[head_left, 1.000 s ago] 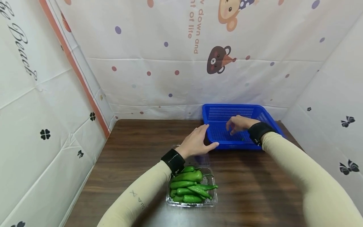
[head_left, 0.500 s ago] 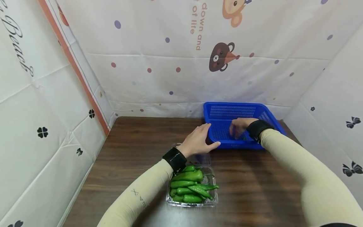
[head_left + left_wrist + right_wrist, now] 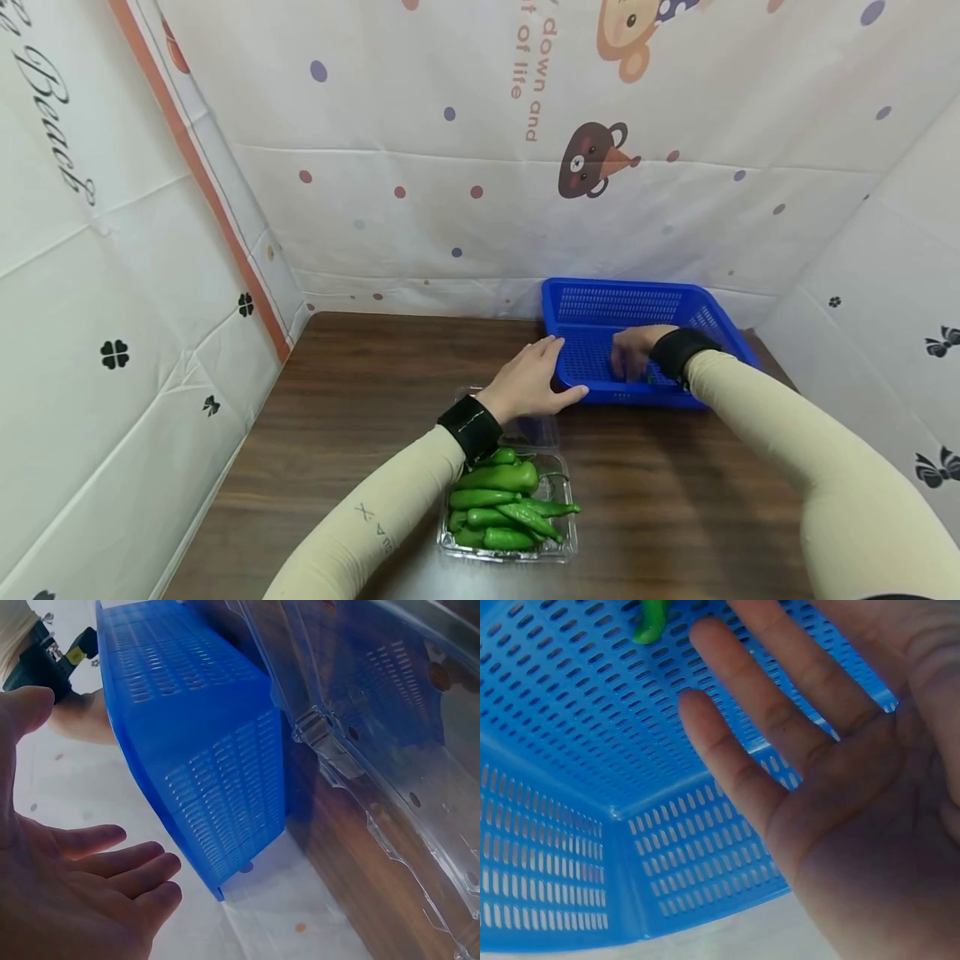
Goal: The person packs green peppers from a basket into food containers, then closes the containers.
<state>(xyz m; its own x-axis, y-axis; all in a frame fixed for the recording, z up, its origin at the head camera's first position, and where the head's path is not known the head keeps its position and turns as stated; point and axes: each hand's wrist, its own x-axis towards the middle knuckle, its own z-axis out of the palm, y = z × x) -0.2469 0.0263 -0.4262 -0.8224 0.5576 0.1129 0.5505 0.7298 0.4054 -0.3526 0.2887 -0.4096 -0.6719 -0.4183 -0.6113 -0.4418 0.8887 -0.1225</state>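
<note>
A blue perforated basket stands at the back right of the table. My right hand reaches down into it, slightly blurred in the head view. The right wrist view shows that hand with its fingers loosely extended above the basket floor, the tip of a green pepper beyond them. Beside the basket's front left corner is my left hand, fingers straight and thumb spread; contact with the rim is unclear. Several green peppers lie in a clear plastic box below the left wrist.
The box's raised clear lid is beneath the left hand, behind the peppers. A brown wooden table carries everything. Printed white sheets hang close behind the basket and along both sides.
My right hand has moved slightly right and lower inside the basket, its fingers pointing further down. The left hand stays by the basket corner. The head view has shifted a little.
</note>
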